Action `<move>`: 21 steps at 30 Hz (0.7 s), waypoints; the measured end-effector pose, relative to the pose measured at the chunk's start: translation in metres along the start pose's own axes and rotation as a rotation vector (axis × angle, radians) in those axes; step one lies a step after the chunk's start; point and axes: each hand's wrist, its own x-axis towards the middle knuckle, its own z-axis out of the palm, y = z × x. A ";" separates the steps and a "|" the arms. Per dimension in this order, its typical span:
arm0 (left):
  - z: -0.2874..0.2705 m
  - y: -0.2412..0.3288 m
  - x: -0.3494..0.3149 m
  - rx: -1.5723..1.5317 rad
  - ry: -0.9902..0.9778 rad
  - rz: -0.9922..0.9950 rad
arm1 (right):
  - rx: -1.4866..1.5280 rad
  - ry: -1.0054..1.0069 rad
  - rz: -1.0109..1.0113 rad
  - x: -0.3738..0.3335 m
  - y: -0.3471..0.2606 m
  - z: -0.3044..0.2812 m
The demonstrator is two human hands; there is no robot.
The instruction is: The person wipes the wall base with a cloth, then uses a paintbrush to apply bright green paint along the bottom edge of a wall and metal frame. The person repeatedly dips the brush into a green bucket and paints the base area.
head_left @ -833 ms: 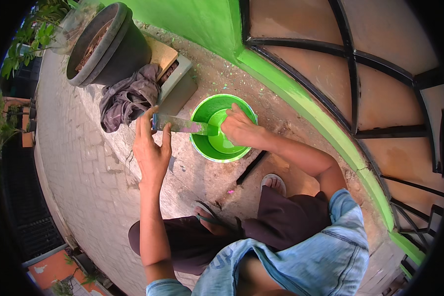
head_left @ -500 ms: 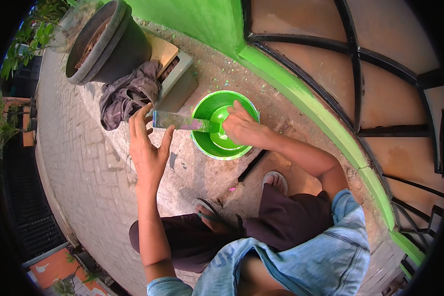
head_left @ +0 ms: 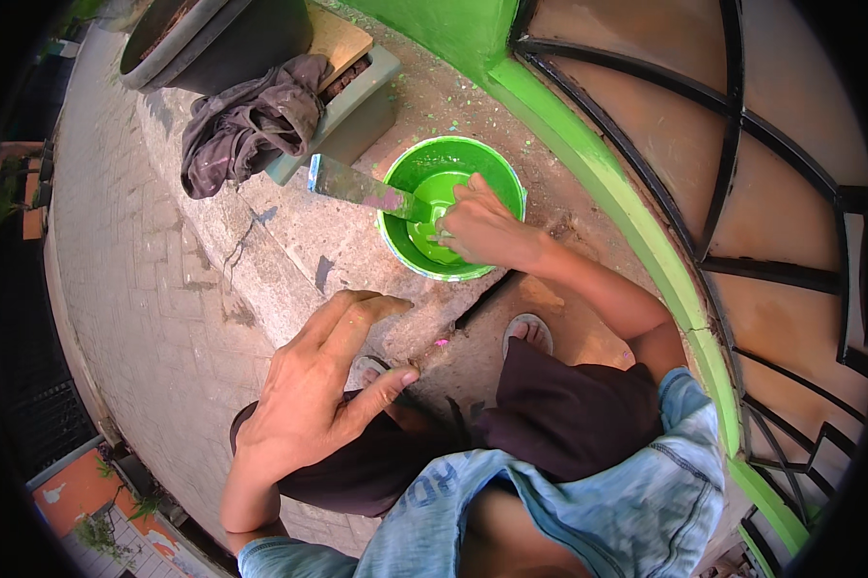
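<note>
A round bucket [head_left: 384,234] stands on the ground in front of me, its inside coated with green paint [head_left: 444,191]. Across its left rim leans a flat, paint-smeared strip [head_left: 357,185] with a bluish outer end; its green inner end reaches down toward the paint. My right hand [head_left: 487,223] is over the bucket's right side, fingers curled and close to the strip's inner end. What those fingers hold, if anything, is hidden. Nearer to me, above my left knee, my left hand [head_left: 318,376] is raised with nothing in it, thumb and fingers apart.
A crumpled dark cloth [head_left: 251,125] lies against a grey-green block-shaped planter [head_left: 347,116], beside a big dark plant pot [head_left: 222,48]. A green wall base [head_left: 607,173] with a black metal grille [head_left: 733,135] curves along the right. Paved ground [head_left: 135,241] extends on the left.
My left hand has come away from the strip's outer end, back toward my body. The right hand stays at the bucket. The view has shifted, so the bucket sits slightly higher.
</note>
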 end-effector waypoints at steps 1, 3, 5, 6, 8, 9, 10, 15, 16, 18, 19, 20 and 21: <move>0.003 -0.001 -0.001 -0.007 -0.092 -0.040 | 0.028 0.064 -0.009 0.001 0.002 0.006; 0.020 -0.015 0.000 0.108 -0.146 -0.007 | -0.067 0.115 -0.029 0.003 0.004 0.014; 0.043 -0.036 0.000 0.279 -0.170 0.082 | -0.116 0.115 -0.050 -0.001 0.003 0.014; 0.048 -0.046 -0.001 0.318 -0.194 0.150 | -0.110 0.094 -0.075 -0.002 0.000 0.011; 0.058 -0.054 0.001 0.237 -0.303 0.126 | -0.046 -0.011 -0.043 -0.003 -0.008 0.001; 0.059 -0.056 0.002 0.207 -0.354 0.113 | -0.016 0.020 -0.039 -0.003 -0.008 0.000; 0.061 -0.057 0.004 0.224 -0.362 0.131 | 0.014 0.049 -0.037 -0.003 -0.007 0.001; 0.060 -0.062 0.010 0.256 -0.340 0.194 | -0.153 -0.030 0.015 -0.001 -0.005 0.001; 0.059 -0.062 0.009 0.250 -0.334 0.200 | -0.183 -0.053 0.012 -0.003 -0.008 -0.002; 0.057 -0.061 0.006 0.238 -0.317 0.210 | -0.156 -0.122 0.015 -0.001 -0.013 -0.007; 0.057 -0.060 0.004 0.244 -0.326 0.209 | -0.098 -0.168 0.022 0.001 -0.015 -0.008; 0.057 -0.057 0.001 0.249 -0.334 0.208 | -0.041 -0.214 0.029 0.003 -0.017 -0.010; 0.057 -0.055 -0.001 0.255 -0.343 0.202 | -0.057 -0.176 0.031 0.005 -0.015 -0.006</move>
